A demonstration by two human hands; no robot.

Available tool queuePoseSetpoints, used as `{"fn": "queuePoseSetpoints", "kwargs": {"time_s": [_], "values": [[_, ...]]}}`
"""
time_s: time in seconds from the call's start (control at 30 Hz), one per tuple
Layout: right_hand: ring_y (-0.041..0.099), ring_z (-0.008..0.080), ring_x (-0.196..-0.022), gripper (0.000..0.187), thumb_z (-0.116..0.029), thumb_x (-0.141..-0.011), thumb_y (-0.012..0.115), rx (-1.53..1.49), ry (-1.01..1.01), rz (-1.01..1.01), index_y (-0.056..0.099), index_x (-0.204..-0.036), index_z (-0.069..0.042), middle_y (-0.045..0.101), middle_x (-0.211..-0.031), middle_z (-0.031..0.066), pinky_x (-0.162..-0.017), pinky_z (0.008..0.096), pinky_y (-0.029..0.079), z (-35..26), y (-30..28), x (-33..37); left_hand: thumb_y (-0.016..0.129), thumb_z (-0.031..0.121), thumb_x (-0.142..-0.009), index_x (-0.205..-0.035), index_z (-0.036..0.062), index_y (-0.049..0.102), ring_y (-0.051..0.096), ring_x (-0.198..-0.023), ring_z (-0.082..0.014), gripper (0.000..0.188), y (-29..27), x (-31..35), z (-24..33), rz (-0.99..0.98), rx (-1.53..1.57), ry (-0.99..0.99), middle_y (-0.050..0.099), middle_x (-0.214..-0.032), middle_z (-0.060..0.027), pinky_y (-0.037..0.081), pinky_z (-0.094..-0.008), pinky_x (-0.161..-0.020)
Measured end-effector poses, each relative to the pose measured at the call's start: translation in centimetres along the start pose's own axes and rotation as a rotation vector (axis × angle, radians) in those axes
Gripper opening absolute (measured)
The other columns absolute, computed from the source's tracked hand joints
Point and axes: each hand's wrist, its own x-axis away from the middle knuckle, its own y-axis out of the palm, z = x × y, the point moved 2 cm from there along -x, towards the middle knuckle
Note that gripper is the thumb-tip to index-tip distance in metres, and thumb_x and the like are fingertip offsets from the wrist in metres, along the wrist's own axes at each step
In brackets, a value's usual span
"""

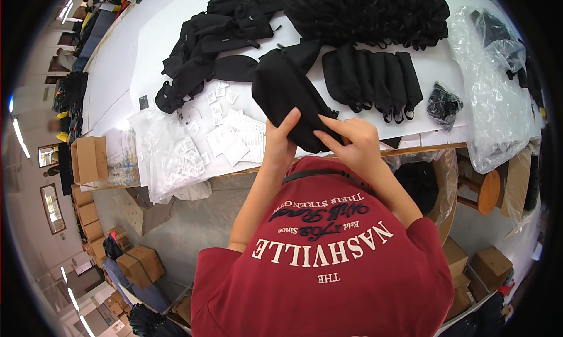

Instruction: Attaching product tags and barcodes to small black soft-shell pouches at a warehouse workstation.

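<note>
A black fabric pouch (287, 91) is held up at the table's front edge, tilted with its far end to the left. My left hand (281, 139) grips its near left side, the thumb lying on top. My right hand (355, 139) has its fingers bent at the pouch's near right edge, where a small dark strap or zip end shows. What lies under the pouch is hidden. Just beyond it is a loose heap of similar black pouches (223, 35). A row of black pouches (372, 82) lies side by side to the right.
A large pile of black pouches (363, 14) covers the back of the white table (114, 79). White tags and papers (237, 138) and a clear plastic bag (167, 155) lie left. Large plastic sheeting (492, 102) hangs over the right edge, beside a small black bundle (444, 105).
</note>
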Motion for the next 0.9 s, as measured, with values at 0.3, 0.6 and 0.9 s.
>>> {"fn": "queuePoseSetpoints", "kwargs": {"time_s": [0.3,0.6,0.9], "values": [[0.032,0.0040,-0.043,0.016,-0.019,-0.092,0.056,-0.371,0.489,0.013,0.062,-0.094,-0.005,0.040,-0.045,-0.0026,-0.043,0.0234,0.024,1.9,1.4,1.4,0.071,0.011,-0.080,-0.119,0.0002,0.050,0.057,-0.101,-0.0193,0.047,-0.6,-0.5,0.1,0.137,-0.013,0.036,0.058,-0.110,-0.0084,0.046,-0.0320,-0.089],[0.053,0.0113,-0.079,0.026,-0.020,-0.093,0.055,-0.683,0.385,-0.065,0.062,-0.101,0.004,0.060,-0.081,0.0063,-0.072,0.0245,0.042,2.0,-0.2,-1.9,0.073,0.009,-0.077,-0.111,-0.0029,0.056,0.063,-0.085,-0.0178,0.039,0.8,1.0,1.1,-0.046,-0.247,-0.126,0.064,-0.098,-0.0096,0.051,-0.0286,-0.077],[0.055,0.0083,-0.073,0.012,-0.001,-0.078,0.069,-0.327,0.126,0.367,0.065,-0.089,-0.003,0.063,-0.087,0.0017,-0.063,0.0202,0.042,1.7,-1.1,-4.6,0.074,0.010,-0.075,-0.107,-0.0046,0.057,0.064,-0.077,-0.0169,0.039,2.1,1.8,1.1,-0.115,-0.249,-0.257,0.064,-0.092,-0.0108,0.053,-0.0262,-0.069]]}}
